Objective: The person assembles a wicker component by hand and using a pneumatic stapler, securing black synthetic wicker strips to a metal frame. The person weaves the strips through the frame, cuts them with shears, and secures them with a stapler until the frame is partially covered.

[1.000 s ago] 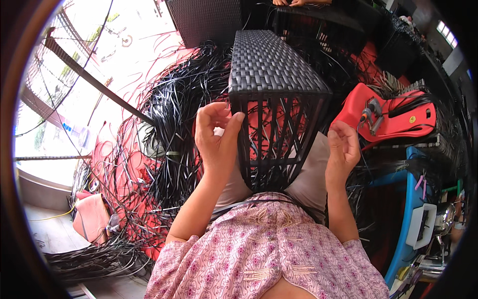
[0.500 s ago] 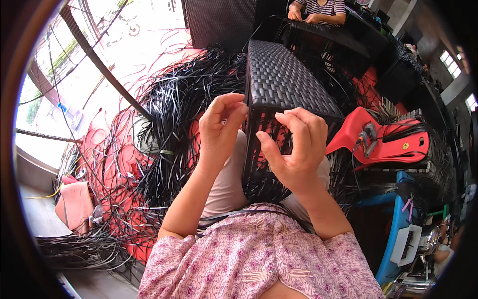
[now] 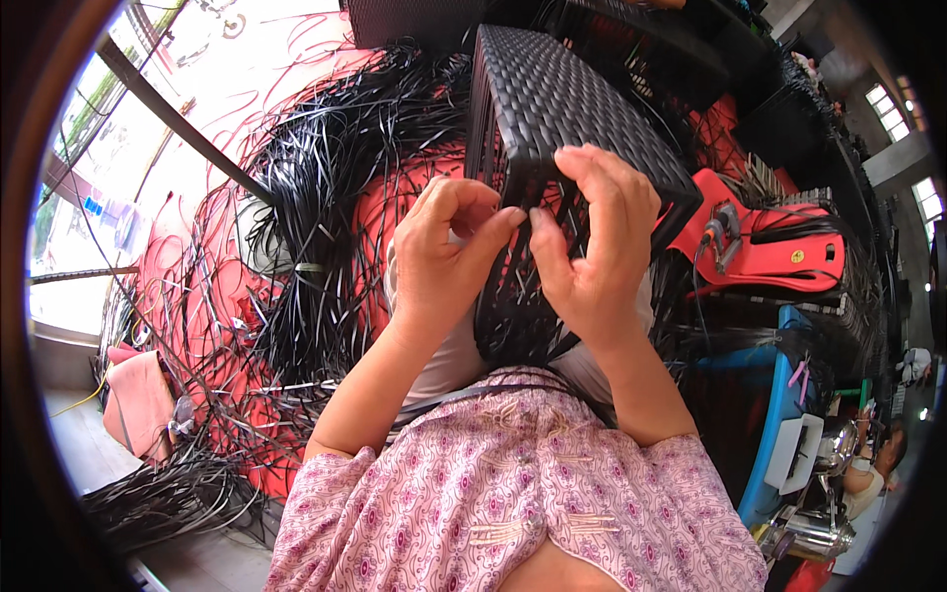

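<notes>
A piece of furniture with a black woven top (image 3: 582,99) and open slatted sides stands tilted between my knees. My left hand (image 3: 444,247) is at its near left corner, fingers curled and thumb stretched toward the corner. Whatever is pinched there is too small to make out. Curved over the near edge is my right hand (image 3: 602,237), its index finger on the woven top and its thumb lower down at the corner. The two thumb tips are close together.
Black plastic strips (image 3: 316,187) lie in a heap on the red floor covering to the left. To the right, a red plastic chair (image 3: 789,237) bears a power tool (image 3: 723,235). Nearer stand a blue bin (image 3: 774,424) and a white tray (image 3: 795,454). A pink cloth (image 3: 138,405) lies far left.
My hands have come closer together at the corner, and the right one now meets the woven edge. The furniture piece appears higher in view. The co-worker across has mostly left the picture.
</notes>
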`<control>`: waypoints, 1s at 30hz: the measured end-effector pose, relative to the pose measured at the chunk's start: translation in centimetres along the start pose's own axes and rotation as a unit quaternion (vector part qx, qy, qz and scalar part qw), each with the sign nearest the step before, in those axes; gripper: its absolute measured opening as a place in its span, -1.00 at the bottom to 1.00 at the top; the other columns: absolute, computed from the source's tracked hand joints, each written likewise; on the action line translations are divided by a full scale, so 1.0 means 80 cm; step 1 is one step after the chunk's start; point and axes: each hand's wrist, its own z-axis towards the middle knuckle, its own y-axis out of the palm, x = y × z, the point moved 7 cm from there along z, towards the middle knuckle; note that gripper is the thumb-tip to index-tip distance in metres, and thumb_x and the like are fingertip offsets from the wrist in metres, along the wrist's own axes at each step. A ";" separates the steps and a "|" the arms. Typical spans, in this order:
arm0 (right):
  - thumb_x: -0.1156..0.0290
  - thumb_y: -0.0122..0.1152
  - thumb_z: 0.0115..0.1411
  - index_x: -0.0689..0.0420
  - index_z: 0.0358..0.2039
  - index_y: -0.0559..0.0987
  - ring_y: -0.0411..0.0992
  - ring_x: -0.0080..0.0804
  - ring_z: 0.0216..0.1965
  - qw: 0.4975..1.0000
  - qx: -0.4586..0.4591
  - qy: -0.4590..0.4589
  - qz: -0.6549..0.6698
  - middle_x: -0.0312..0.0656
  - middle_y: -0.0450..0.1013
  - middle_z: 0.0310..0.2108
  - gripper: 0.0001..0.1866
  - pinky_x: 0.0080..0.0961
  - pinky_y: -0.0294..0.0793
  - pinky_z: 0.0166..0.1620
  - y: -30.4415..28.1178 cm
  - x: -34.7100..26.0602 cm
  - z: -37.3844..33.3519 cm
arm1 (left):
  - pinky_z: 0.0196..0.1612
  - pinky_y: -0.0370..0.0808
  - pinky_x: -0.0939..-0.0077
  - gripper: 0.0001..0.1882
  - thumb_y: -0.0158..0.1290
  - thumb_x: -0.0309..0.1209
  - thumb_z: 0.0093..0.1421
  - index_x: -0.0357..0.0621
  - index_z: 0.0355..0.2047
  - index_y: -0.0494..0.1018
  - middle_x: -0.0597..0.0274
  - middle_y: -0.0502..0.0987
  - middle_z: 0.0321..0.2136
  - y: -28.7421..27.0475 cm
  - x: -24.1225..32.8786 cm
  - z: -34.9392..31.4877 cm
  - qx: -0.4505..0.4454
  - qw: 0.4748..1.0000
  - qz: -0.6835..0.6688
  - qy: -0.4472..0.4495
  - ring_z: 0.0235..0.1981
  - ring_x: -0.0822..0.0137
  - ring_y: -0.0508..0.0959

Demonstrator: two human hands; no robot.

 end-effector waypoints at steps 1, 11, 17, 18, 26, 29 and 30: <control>0.51 0.26 -0.05 0.19 0.00 0.47 0.38 -0.14 0.00 1.000 0.001 0.001 0.003 -0.10 0.44 -0.07 -0.49 -0.18 0.22 0.12 0.000 0.002 0.000 | -0.42 0.45 0.59 -0.83 0.30 -0.52 0.04 -0.25 -0.38 0.52 0.27 0.53 -0.49 0.002 0.005 -0.003 0.004 1.000 0.017 -0.010 -0.52 0.48 0.53; 0.59 0.22 -0.01 0.16 -0.03 0.51 0.42 -0.18 -0.05 0.999 0.018 -0.003 0.028 -0.14 0.48 -0.11 -0.56 -0.25 0.26 0.08 -0.006 0.008 -0.003 | -0.37 0.45 0.68 -0.87 0.26 -0.54 0.10 -0.28 -0.35 0.54 0.37 0.57 -0.49 0.007 -0.012 -0.015 -0.017 0.989 -0.100 -0.111 -0.48 0.61 0.49; 0.27 0.32 0.08 0.15 -0.16 0.54 0.44 -0.26 -0.08 1.000 -0.004 0.009 -0.003 -0.20 0.52 -0.16 -0.66 -0.30 0.28 0.02 -0.012 0.005 0.015 | -0.35 0.46 0.67 -0.87 0.23 -0.55 0.12 -0.28 -0.32 0.55 0.35 0.57 -0.48 0.015 -0.006 -0.017 -0.019 0.986 -0.113 -0.117 -0.46 0.59 0.51; 0.24 0.34 0.06 0.15 -0.17 0.54 0.44 -0.26 -0.09 1.000 -0.013 0.013 -0.016 -0.20 0.51 -0.16 -0.63 -0.30 0.28 0.02 -0.010 0.004 0.019 | -0.35 0.47 0.65 -0.88 0.22 -0.56 0.12 -0.28 -0.31 0.55 0.32 0.58 -0.48 0.014 0.000 -0.017 -0.024 0.992 -0.069 -0.101 -0.47 0.57 0.52; 0.22 0.41 -0.04 0.14 -0.19 0.53 0.46 -0.23 -0.12 0.993 -0.040 0.000 -0.108 -0.17 0.50 -0.19 -0.57 -0.25 0.33 -0.03 0.002 -0.013 0.031 | -0.30 0.52 0.62 -0.87 0.10 -0.60 0.18 -0.31 -0.24 0.46 0.28 0.56 -0.43 0.008 -0.001 -0.007 -0.091 0.985 -0.100 -0.105 -0.41 0.53 0.58; 0.25 0.44 -0.07 0.14 -0.19 0.52 0.46 -0.23 -0.13 0.991 -0.052 -0.009 -0.125 -0.18 0.49 -0.18 -0.55 -0.25 0.34 -0.03 0.006 -0.019 0.034 | -0.30 0.54 0.64 -0.85 0.05 -0.62 0.22 -0.32 -0.20 0.37 0.27 0.53 -0.40 0.007 -0.007 0.001 -0.114 0.966 -0.186 -0.140 -0.38 0.52 0.59; 0.24 0.45 -0.08 0.13 -0.19 0.52 0.46 -0.24 -0.13 0.990 -0.054 -0.006 -0.132 -0.18 0.49 -0.19 -0.55 -0.25 0.34 -0.03 0.007 -0.020 0.034 | -0.31 0.54 0.64 -0.85 0.03 -0.62 0.23 -0.32 -0.20 0.34 0.26 0.52 -0.39 0.007 -0.007 0.003 -0.123 0.963 -0.190 -0.146 -0.39 0.51 0.60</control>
